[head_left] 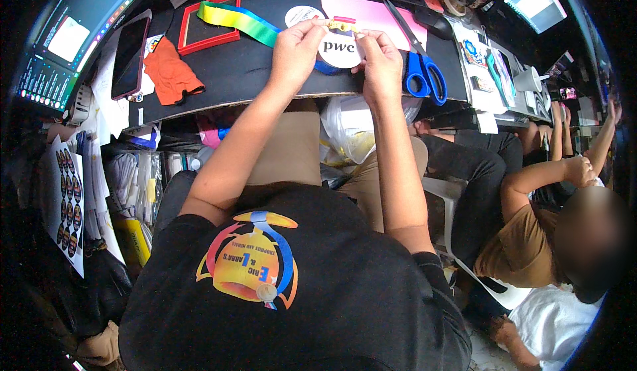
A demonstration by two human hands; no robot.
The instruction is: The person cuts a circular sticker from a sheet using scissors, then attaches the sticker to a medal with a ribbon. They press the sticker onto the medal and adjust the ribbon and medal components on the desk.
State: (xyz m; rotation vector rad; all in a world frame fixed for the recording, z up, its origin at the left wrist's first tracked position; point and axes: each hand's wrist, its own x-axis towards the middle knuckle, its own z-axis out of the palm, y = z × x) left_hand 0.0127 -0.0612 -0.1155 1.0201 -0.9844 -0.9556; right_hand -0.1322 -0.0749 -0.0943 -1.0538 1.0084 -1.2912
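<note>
Left of the blue-handled metal scissors (413, 38) on the black desk (242, 66), the small, shiny gold-coloured piece with a red strip (341, 25), pinched between left hand (296, 47) and right hand (383, 59), is best kept level.

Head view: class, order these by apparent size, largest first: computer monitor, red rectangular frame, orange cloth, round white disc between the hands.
1. Computer monitor
2. Red rectangular frame and orange cloth: too alike to rank
3. Round white disc
</note>
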